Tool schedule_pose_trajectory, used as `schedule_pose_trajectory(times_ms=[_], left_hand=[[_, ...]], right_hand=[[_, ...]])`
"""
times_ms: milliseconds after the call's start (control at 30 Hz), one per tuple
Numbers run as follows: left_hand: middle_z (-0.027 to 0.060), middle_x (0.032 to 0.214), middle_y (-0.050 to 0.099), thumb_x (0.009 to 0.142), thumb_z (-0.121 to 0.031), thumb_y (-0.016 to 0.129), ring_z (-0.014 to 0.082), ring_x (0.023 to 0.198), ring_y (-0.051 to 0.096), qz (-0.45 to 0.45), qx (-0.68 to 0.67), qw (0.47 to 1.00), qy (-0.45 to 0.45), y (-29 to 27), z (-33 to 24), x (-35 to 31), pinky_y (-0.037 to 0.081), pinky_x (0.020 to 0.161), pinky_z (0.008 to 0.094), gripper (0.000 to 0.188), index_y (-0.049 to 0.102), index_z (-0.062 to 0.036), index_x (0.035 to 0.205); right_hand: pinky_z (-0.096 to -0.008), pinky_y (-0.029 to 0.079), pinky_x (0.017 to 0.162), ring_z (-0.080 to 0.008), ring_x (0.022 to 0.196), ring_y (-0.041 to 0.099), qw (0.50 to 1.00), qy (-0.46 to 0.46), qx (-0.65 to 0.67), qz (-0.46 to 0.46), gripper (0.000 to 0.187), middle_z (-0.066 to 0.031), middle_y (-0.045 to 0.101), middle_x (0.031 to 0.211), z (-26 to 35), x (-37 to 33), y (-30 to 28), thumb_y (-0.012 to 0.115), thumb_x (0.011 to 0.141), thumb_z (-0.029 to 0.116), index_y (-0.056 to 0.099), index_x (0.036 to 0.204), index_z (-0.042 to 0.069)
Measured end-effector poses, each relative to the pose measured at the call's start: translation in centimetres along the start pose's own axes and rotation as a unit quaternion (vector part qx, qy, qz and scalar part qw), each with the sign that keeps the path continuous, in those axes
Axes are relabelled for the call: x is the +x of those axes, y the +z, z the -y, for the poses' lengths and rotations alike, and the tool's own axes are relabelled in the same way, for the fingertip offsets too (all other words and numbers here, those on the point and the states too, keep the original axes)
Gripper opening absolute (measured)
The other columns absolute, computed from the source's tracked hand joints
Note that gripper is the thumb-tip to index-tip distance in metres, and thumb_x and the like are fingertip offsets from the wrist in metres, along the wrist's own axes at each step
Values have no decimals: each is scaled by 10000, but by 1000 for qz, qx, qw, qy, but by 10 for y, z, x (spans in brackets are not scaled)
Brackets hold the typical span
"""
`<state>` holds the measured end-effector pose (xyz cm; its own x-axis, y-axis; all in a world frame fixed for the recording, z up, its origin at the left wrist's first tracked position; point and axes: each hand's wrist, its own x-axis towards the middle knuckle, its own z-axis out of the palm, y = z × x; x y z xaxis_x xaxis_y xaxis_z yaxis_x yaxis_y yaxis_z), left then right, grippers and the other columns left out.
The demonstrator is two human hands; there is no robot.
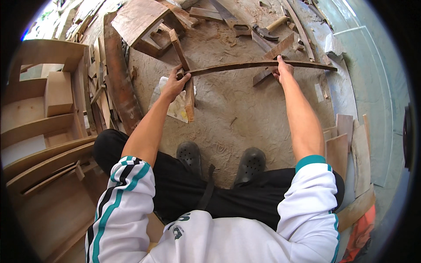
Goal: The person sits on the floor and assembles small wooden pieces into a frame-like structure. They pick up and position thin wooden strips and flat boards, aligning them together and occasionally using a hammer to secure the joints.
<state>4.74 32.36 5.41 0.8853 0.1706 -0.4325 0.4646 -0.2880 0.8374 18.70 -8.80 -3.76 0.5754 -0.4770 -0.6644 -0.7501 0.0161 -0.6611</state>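
A long, narrow wooden strip (232, 67) runs crosswise in front of me. My left hand (174, 85) is closed around its left end, where a shorter wooden bar (179, 49) crosses it. My right hand (283, 70) grips the strip farther right, thumb on top, and the strip's free end reaches past it. Close to the right hand, a second short wooden piece (262, 76) slants across beneath the strip; I cannot tell whether it is joined. Under the left-hand crossing lies a pale, stained sheet (177, 107) on the ground.
Beyond the strip lie a handsaw (226, 17) and a claw hammer (275, 24). A box-like wooden piece (142, 22) stands at the far left. Wooden shelving (44, 118) and stacked planks flank my left; board offcuts (337, 153) and a glass sheet (368, 87) lie right.
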Motion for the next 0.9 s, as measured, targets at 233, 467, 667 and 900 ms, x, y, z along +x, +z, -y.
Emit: schedule_pose_trajectory(times_ms=[233,467,667,900], left_hand=[[181,1261,578,908,-249,696,244,1120,580,-15,67,996,53,-7,11,3,470,939,339,647,375,-72,1442],[207,1272,582,913,-290,676,294,1161,574,-29,111,988,108,-9,22,8,440,991,374,663,354,-68,1448],[235,1249,601,889,-250,685,343,1181,577,8,127,984,123,-5,24,14,422,1011,389,651,362,-79,1428],[231,1267,595,863,-234,664,347,1194,567,41,121,984,127,-23,44,14,430,1004,390,670,359,-121,1448]], right_hand=[[-521,348,1027,-353,1248,455,782,-449,-371,-222,752,-176,458,1337,3,-87,39,628,831,610,440,1364,113],[-579,319,1058,-290,1226,537,597,-533,-567,196,538,-147,629,1202,8,-141,90,486,923,613,582,1304,246],[-433,501,844,-350,1039,621,563,-610,-524,188,480,-173,642,1064,8,-140,77,584,904,504,589,1273,198],[-445,457,895,-317,1109,593,539,-597,-574,155,454,-158,626,1109,2,-162,76,587,899,501,576,1256,222]])
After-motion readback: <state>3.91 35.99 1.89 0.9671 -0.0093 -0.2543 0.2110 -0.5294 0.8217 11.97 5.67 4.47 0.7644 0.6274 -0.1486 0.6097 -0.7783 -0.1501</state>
